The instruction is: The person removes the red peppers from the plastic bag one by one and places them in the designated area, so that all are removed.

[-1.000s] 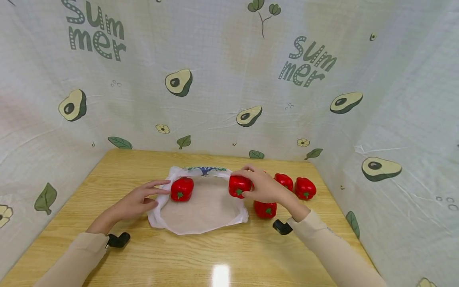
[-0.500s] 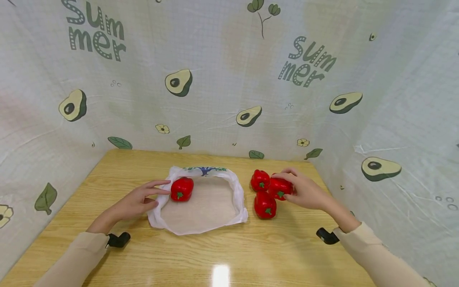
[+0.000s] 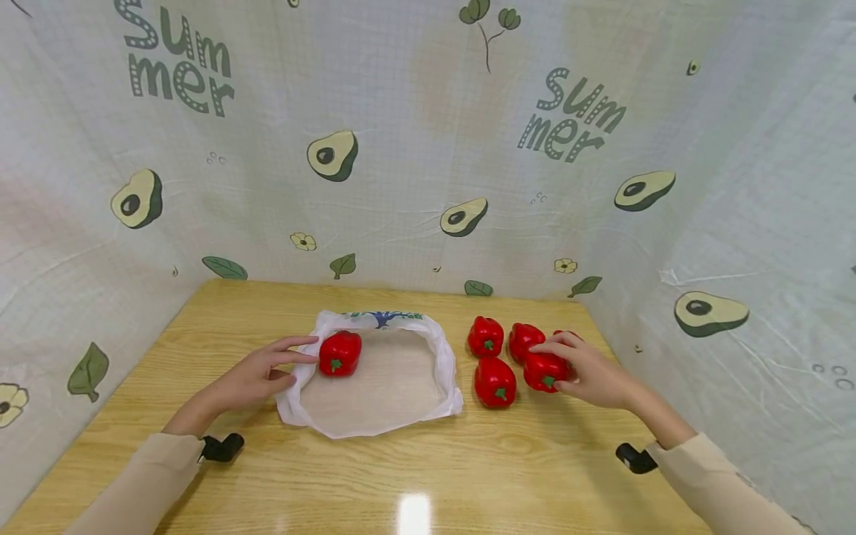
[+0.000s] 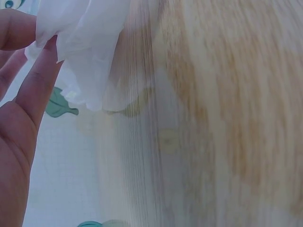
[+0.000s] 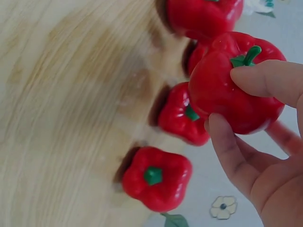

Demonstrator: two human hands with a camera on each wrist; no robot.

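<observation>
My right hand [image 3: 595, 375] grips a red bell pepper [image 3: 545, 373] with a green stem, thumb beside the stem in the right wrist view. Whether it touches the table cannot be told. Around it are other red peppers: one at the back left [image 3: 485, 336], one in front [image 3: 495, 383], one behind [image 3: 524, 340], and one mostly covered by the hand. My left hand [image 3: 250, 377] holds the left rim of a white plastic bag [image 3: 444, 364]; the thin plastic [image 4: 87, 61] runs between thumb and fingers, hiding some fingertips. Inside the wide-mouthed bag lies another pepper [image 3: 339, 354].
The light wooden table [image 3: 334, 483] reaches back to a hanging pale cloth [image 3: 401, 253] printed with avocados and leaves. The same cloth closes in both sides. Black camera mounts [image 3: 635, 458] sit below each wrist.
My right hand has carried the pepper rightward from the bag's right edge, past the back row, to the front of the right-hand group. The left hand and bag stay in place.
</observation>
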